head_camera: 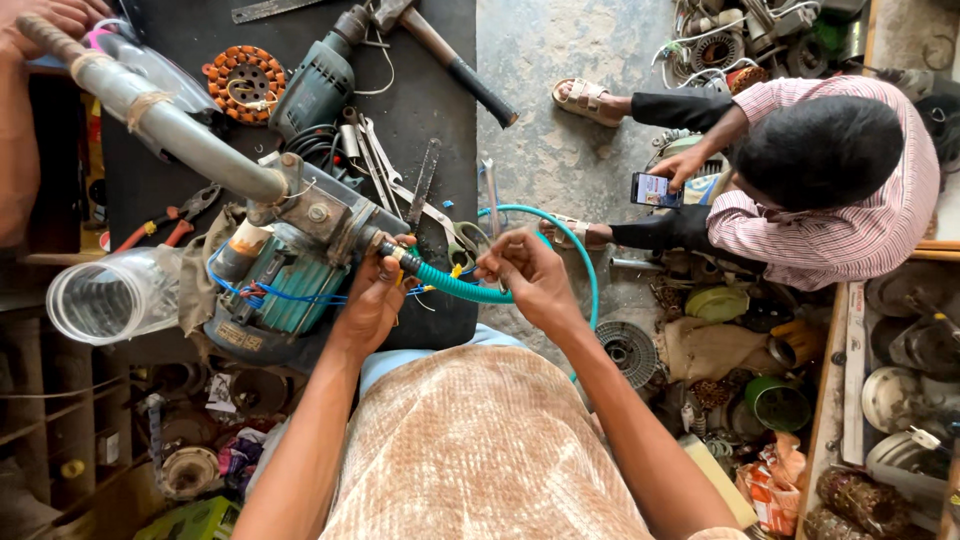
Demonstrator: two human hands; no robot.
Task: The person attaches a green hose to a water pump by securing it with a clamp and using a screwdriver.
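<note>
Knees under a beige textured cloth (480,450) are filling the bottom of the view, nearest the lens; both forearms are reaching forward from them to the dark counter (180,180).

Left hand (372,300): its grip is pinched shut where the teal corrugated hose (455,285) meets the outlet of the teal pump motor (285,285). Fingertips are covering the joint, so seating is hard to judge; the hose end looks to be at or on the nipple.

Right hand (525,275): its grip is clenched, thumb and fingers pinching something thin just right of the left grip, above the hose. Cannot tell whether it is a wire or a tie.

Hose is looping away rightward of the right grip and curving back down off the counter edge, free end out of sight.

Blue wires (290,295) are trailing loose across the motor body, left of the left grip, with yellow sleeving (457,270) showing between the two grips. Judgement: hose joining is under way, wiring not yet tidied or closed up.

Beyond the grips: grey pipe (185,135) rising from the pump, electric drill (318,85), hammer (455,65), spanners (375,150), red-handled pliers (165,225). Clear plastic jar (110,295) is lying far left.

Another person in a striped shirt (830,200) is crouching well right, holding a phone (655,188).
</note>
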